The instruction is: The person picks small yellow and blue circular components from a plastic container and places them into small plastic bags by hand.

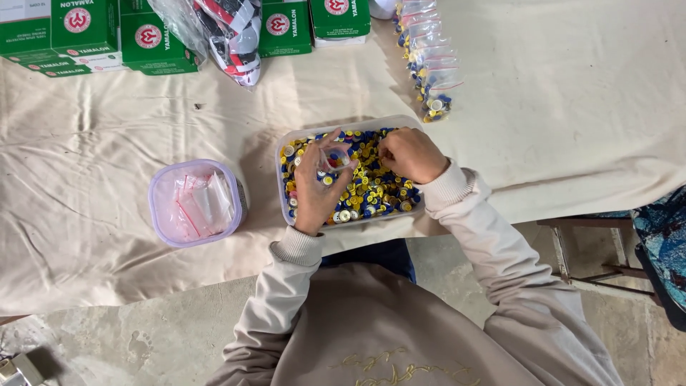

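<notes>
- Sitting far left on the cloth-covered worktop [107,129]: lilac tub [196,202] of empty clear bags.
- Pinching a small clear bag [334,159] over the button tray [350,175]: left hand [316,187].
- Curled, fingertips down among the buttons [371,187] just right of the bag: right hand [411,154], the nearer to them.

A clear, rectangular plastic tub [286,143] is set on the cream cloth at the table's near edge, its long side running roughly parallel to that edge. It is filled almost to the rim with small round caps [371,187] — blue, yellow and white, heaped loosely and lying at all angles. A small clear plastic bag [336,159] is held open above the left half of the heap, pinched at its mouth; a few of the coloured caps — blue, yellow and red — can be seen inside it.
</notes>
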